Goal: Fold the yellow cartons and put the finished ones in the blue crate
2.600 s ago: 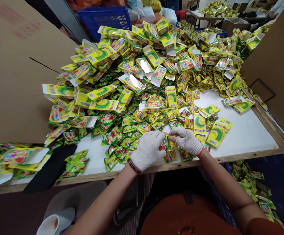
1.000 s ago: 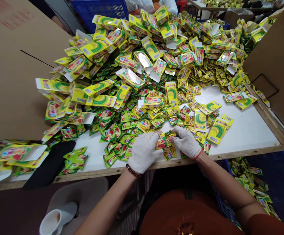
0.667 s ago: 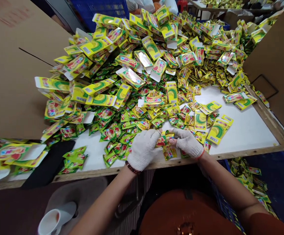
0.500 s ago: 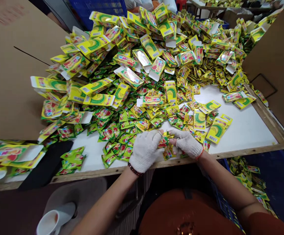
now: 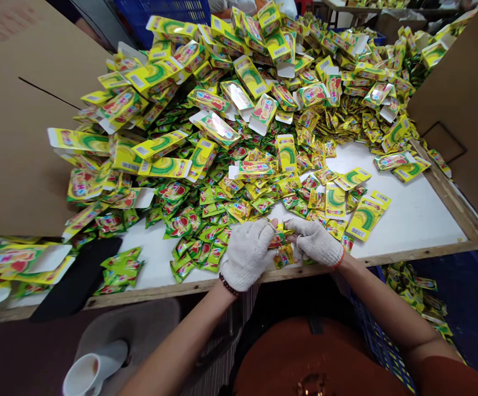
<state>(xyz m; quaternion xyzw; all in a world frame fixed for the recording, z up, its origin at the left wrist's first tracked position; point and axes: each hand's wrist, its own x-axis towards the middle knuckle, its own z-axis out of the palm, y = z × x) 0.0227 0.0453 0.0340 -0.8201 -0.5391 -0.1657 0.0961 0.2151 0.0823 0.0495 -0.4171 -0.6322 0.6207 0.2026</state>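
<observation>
My left hand (image 5: 247,254), in a white knit glove, is closed around a small green and red candy packet (image 5: 278,238) at the table's front edge. My right hand (image 5: 318,243), gloved with bare fingertips, pinches at the packet's right side; its thumb is partly hidden. Just below them lies a yellow candy packet (image 5: 284,256). Left of my left hand are several green watermelon-print packets (image 5: 199,250). Flat yellow cartons (image 5: 366,215) lie to the right of my right hand.
A high heap of yellow cartons (image 5: 156,77) and loose packets covers the back of the white table (image 5: 412,220). Brown cardboard (image 5: 20,132) stands at both sides. A white mug (image 5: 84,374) sits on a stool lower left; a blue crate (image 5: 470,308) holds packets lower right.
My right fingers have shifted slightly at the packet, and the thumb now shows less. Both hands stay in nearly the same place, and the heap is unchanged.
</observation>
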